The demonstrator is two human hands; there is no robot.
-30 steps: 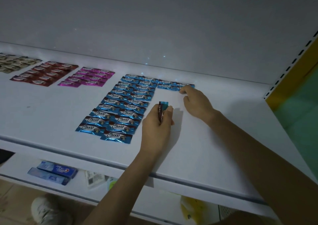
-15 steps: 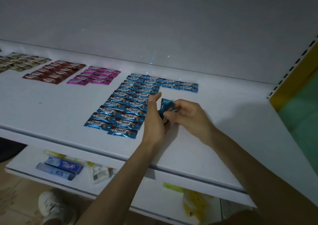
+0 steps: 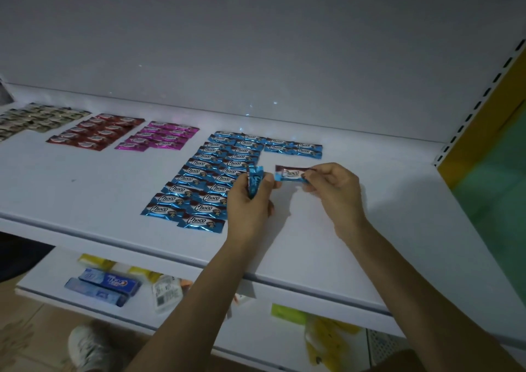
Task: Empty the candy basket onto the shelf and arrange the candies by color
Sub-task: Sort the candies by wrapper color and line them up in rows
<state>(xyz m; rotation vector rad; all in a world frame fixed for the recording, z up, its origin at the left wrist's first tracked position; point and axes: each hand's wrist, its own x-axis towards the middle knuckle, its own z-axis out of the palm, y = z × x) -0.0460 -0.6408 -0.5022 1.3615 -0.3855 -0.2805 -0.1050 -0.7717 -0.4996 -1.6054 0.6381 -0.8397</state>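
Head view: left grip (image 3: 250, 200) clasps spare blue candies (image 3: 254, 184) upright; right grip (image 3: 333, 189) pinches one blue candy (image 3: 290, 174) above the shelf (image 3: 99, 189), beside the blue block (image 3: 205, 183). Sorting step, blue group. Next, likely: lay it flat against the block's right side, edges aligned.
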